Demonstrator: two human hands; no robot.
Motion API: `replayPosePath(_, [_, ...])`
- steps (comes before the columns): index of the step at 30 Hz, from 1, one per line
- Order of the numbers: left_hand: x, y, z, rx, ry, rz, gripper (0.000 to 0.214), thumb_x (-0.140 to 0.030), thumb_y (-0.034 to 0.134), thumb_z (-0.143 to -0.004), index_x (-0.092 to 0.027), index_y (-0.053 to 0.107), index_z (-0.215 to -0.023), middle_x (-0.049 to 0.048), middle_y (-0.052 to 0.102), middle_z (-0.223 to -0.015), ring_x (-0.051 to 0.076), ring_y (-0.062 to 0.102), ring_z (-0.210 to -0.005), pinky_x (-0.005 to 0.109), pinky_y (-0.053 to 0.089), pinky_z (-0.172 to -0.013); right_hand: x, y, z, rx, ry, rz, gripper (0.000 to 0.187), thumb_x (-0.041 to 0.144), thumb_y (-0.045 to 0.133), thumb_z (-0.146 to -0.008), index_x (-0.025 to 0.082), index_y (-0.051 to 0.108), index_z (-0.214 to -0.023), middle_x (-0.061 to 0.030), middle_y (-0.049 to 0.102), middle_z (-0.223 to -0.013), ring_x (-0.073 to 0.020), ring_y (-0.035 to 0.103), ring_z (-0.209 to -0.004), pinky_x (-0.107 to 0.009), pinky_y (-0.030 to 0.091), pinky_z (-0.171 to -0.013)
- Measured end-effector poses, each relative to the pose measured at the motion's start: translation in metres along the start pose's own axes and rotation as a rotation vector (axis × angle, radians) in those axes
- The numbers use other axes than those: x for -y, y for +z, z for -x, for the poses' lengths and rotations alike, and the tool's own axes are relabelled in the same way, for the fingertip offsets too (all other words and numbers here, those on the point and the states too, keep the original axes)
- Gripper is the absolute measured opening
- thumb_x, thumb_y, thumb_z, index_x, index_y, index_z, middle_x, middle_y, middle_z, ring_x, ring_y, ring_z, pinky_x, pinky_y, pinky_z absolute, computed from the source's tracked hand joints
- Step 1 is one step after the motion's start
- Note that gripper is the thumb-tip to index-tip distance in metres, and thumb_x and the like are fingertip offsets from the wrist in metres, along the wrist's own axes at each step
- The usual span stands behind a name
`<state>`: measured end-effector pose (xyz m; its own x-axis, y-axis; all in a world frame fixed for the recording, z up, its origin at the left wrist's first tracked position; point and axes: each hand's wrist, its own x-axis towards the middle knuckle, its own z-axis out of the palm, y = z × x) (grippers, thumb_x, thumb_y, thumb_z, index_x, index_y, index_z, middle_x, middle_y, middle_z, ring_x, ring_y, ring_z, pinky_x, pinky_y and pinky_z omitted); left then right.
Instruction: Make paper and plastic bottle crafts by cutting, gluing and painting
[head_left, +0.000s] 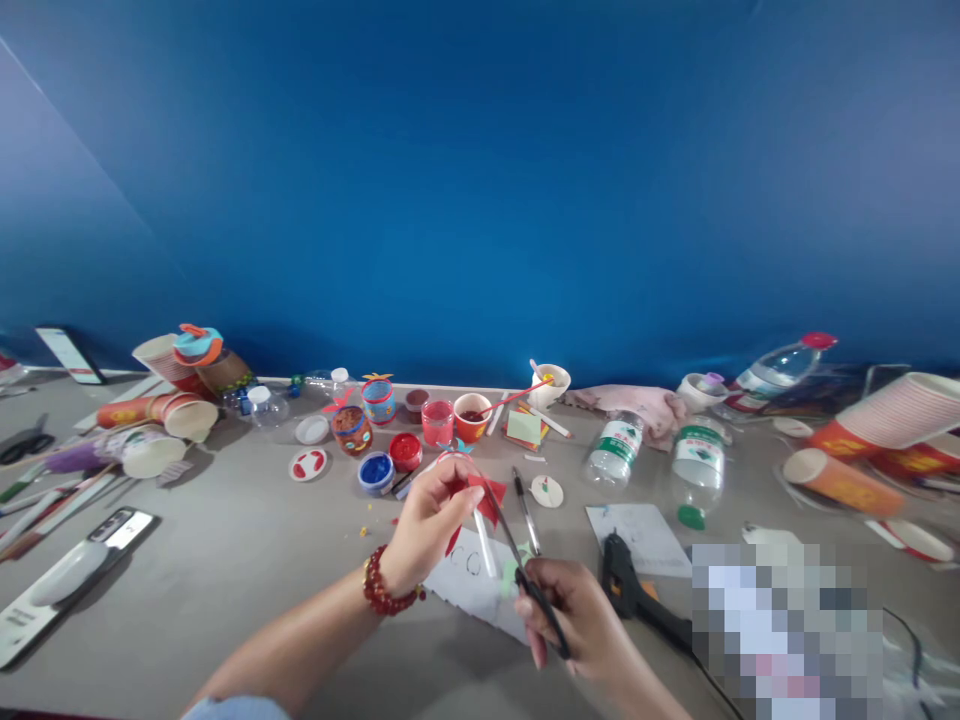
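Observation:
My left hand [429, 520], with a red bead bracelet at the wrist, pinches a small piece of red paper [491, 498]. Black-handled scissors [541, 608] are gripped in my right hand [577, 615], their blades reaching up to the red paper. Whether the blades are apart is too small to tell. Below both hands lies a white sheet [465, 580] with round pencil or pen marks on it. A white marker-like stick [485, 545] rests over the sheet, and a black pen [526, 510] lies just right of it.
Open paint pots, blue [376, 472] and red [406, 452], stand beyond my left hand. A paper cup [472, 418] holds a red stick. To the right lie a black glue gun [637, 590], a plastic bottle [616, 450] and stacked paper cups [892, 420]. A phone [71, 352] leans far left.

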<state>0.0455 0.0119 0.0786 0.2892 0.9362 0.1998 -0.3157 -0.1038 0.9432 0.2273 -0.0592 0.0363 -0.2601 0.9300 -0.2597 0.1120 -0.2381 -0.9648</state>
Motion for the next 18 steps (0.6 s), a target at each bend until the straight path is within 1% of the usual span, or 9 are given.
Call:
replayPosePath(4, [0.0001, -0.0002, -0.0009, -0.003, 0.004, -0.006, 0.013, -0.026, 0.063, -0.087, -0.015, 0.06, -0.08, 0.0027, 0.058, -0.079, 0.013, 0.052, -0.072, 0.025, 0.042, -0.068, -0.002, -0.0002, -0.0006, 0.016, -0.008, 0.008, 0.062, 0.07, 0.074, -0.061, 0.022, 0.034, -0.053, 0.006, 0.043, -0.037, -0.0094, 0.048, -0.031, -0.018, 0.026, -0.033])
replayPosePath(7, [0.0004, -0.0004, -0.0007, -0.004, 0.004, -0.002, 0.012, -0.025, 0.063, -0.087, -0.015, 0.06, -0.081, 0.0026, 0.059, -0.079, 0.013, 0.051, -0.072, 0.024, 0.042, -0.068, -0.0013, -0.0007, -0.0005, 0.021, -0.019, 0.019, 0.063, 0.073, 0.071, -0.062, 0.023, 0.034, -0.053, 0.0054, 0.044, -0.037, -0.009, 0.046, -0.03, -0.018, 0.026, -0.033])
replayPosePath(10, [0.0002, 0.0, 0.0002, -0.009, 0.001, 0.001, 0.012, -0.024, 0.063, -0.087, -0.015, 0.06, -0.08, 0.0034, 0.059, -0.08, 0.013, 0.052, -0.072, 0.024, 0.042, -0.068, -0.002, -0.001, -0.0006, 0.027, -0.023, 0.038, 0.062, 0.072, 0.071, -0.063, 0.023, 0.035, -0.052, 0.0047, 0.045, -0.036, -0.0087, 0.045, -0.03, -0.019, 0.026, -0.034])
replayPosePath(15, [-0.0002, 0.0005, 0.0009, -0.003, 0.003, 0.009, 0.012, -0.024, 0.062, -0.087, -0.015, 0.06, -0.08, 0.0035, 0.058, -0.079, 0.014, 0.052, -0.072, 0.025, 0.042, -0.068, -0.0065, -0.0006, -0.0021, -0.01, -0.01, 0.026, 0.06, 0.07, 0.073, -0.061, 0.022, 0.038, -0.052, 0.0031, 0.048, -0.036, -0.0104, 0.049, -0.031, -0.019, 0.024, -0.035])
replayPosePath(18, [-0.0002, 0.0, 0.0004, -0.001, 0.003, -0.009, 0.012, -0.024, 0.061, -0.088, -0.015, 0.061, -0.08, 0.0034, 0.057, -0.079, 0.014, 0.052, -0.073, 0.026, 0.042, -0.07, -0.0039, 0.0001, -0.0023, 0.0, 0.004, 0.038, 0.058, 0.068, 0.075, -0.06, 0.021, 0.041, -0.053, 0.0024, 0.049, -0.036, -0.0114, 0.051, -0.033, -0.019, 0.023, -0.034])
